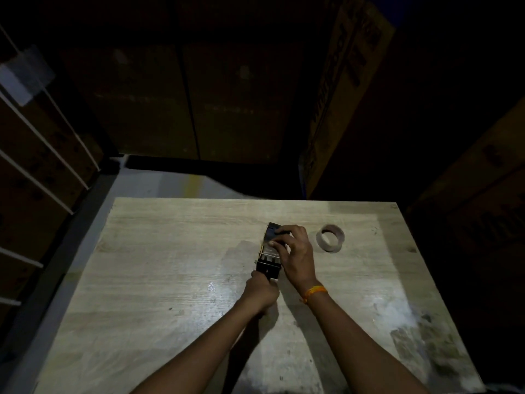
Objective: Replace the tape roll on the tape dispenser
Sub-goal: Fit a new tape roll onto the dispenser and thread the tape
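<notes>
Dim storeroom seen from the head camera: tall cardboard boxes (335,95) stand in shadow behind a pale wooden table (170,280) lit from above.

Near the table's middle sits the tape dispenser (268,251), a dark, long tool lying lengthwise away from the person. The left hand (262,292) is closed in a fist around the dispenser's near end, probably its handle. The right hand (295,248) lies over the dispenser's right side, fingers curled and pressed against its body.

Just right of the dispenser, apart from it and untouched, a brown cardboard ring (330,238) lies flat on the table. It looks thin, more like a used-up core than a full roll, though the light is too poor to be sure.

If so, the old roll is likely out and a new one is being seated or threaded. The right hand hides the dispenser's spindle, so whether a roll sits there cannot be told. The blade end is also too dark to read.
</notes>
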A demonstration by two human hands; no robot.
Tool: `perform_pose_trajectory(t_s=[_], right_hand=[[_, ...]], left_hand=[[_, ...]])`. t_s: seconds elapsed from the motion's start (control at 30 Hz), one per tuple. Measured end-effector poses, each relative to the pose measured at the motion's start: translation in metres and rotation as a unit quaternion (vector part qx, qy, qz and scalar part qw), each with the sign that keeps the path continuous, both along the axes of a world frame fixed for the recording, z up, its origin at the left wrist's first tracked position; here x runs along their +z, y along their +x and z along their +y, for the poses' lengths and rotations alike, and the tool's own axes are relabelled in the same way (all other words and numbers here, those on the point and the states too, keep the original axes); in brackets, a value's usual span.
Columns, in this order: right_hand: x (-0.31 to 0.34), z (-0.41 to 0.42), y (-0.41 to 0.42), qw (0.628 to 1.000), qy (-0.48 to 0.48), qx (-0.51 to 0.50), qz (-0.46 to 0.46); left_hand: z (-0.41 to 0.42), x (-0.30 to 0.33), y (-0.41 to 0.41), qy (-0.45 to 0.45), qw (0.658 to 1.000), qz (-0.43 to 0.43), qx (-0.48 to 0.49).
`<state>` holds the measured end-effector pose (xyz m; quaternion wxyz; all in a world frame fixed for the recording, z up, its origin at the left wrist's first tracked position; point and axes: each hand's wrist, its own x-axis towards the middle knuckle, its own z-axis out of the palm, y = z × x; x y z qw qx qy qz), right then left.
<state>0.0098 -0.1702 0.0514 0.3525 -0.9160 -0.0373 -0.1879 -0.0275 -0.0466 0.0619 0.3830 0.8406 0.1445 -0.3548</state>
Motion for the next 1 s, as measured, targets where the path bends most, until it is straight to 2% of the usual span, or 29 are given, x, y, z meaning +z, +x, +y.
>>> perform_pose_trajectory(t_s=[0.13,0.37,0.53,0.7,0.9,1.0], right_hand=[[0.005,0.002,0.001,1.0,0.002,0.004,-0.004],[0.008,0.009,0.003,0.999,0.02,-0.024,0.016],[0.008,0.013,0.002,0.998,0.0,-0.054,0.037],[0.016,0.017,-0.002,0.998,-0.015,-0.064,-0.003],[0.012,0.017,-0.001,0.989,-0.005,-0.139,0.045],[0.016,0.015,0.0,0.989,-0.016,-0.138,0.054]], left_hand=[[-0.003,-0.005,-0.006,-0.054,0.998,0.005,0.017],[-0.002,-0.01,-0.022,-0.081,0.996,-0.034,0.017],[0.001,-0.014,-0.028,-0.08,0.995,-0.054,0.018],[0.006,-0.015,-0.032,-0.081,0.994,-0.064,0.02],[0.006,-0.018,-0.041,-0.075,0.994,-0.078,0.016],[0.006,-0.019,-0.049,-0.076,0.994,-0.082,0.015]])
